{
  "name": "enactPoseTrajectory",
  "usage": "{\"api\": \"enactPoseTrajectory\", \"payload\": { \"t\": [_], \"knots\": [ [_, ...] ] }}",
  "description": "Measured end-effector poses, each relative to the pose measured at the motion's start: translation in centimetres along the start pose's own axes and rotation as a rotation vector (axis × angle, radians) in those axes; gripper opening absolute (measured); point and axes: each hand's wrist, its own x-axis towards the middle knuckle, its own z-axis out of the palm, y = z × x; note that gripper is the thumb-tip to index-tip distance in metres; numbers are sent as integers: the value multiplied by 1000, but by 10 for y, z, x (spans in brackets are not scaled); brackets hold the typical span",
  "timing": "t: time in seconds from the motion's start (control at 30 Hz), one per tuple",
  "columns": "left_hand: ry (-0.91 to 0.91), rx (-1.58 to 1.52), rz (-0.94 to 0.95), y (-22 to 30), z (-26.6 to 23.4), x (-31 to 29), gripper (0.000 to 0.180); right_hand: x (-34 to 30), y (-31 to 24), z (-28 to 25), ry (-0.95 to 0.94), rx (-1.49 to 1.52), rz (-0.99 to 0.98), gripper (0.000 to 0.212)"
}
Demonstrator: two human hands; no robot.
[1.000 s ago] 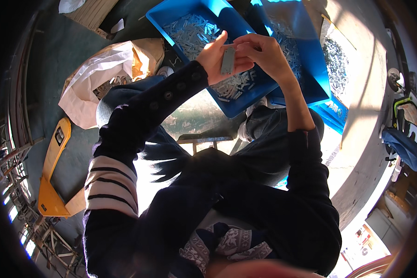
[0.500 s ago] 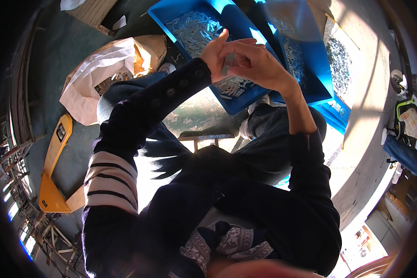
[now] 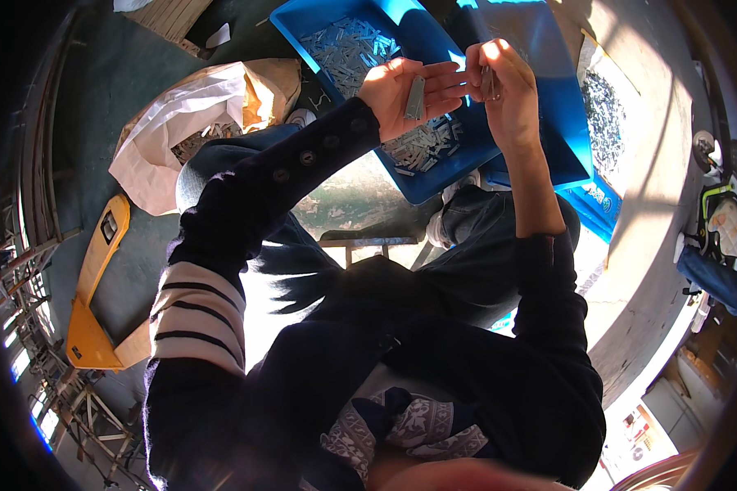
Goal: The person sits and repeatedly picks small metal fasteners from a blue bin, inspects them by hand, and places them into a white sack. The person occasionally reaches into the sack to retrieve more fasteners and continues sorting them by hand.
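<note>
My left hand (image 3: 389,96) is turned palm up with its fingers stretched toward the right. Across its palm lies a small flat metal strip (image 3: 415,98), not gripped. Close to those fingertips, my right hand (image 3: 512,90) is closed, pinching a similar metal strip (image 3: 489,83) between thumb and fingers. Both hands are above a blue bin (image 3: 418,184) with a heap of loose metal strips (image 3: 348,53) in it. Part of that heap is hidden behind the left hand.
A second blue bin (image 3: 567,139) stands at right, and beyond it a pale sack (image 3: 602,106) holds dark small pieces. A paper sack (image 3: 143,168) with small pieces sits by my left knee. Farther left is a yellow metal frame (image 3: 90,286). A wooden crate (image 3: 168,20) stands at the far left.
My hands have moved apart: the right went up and to the right, while the left turned palm up and opened. The metal strips in them now show.
</note>
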Motion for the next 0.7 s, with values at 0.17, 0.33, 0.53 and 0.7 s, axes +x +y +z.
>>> {"api": "enactPoseTrajectory", "payload": {
  "t": [0.17,0.33,0.53,0.7],
  "knots": [
    [148,186,60,-2,-1,-1,34,0,3,-10,57,13,487,16],
    [272,236,221,-6,-14,1,30,-2,12,-3,-167,-566,347,14],
    [97,247,275,12,-45,22,28,-2,29,5,-140,-945,-90,31],
    [92,254,300,20,-51,47,30,9,21,-1,-116,-1031,134,34]
  ]
}}
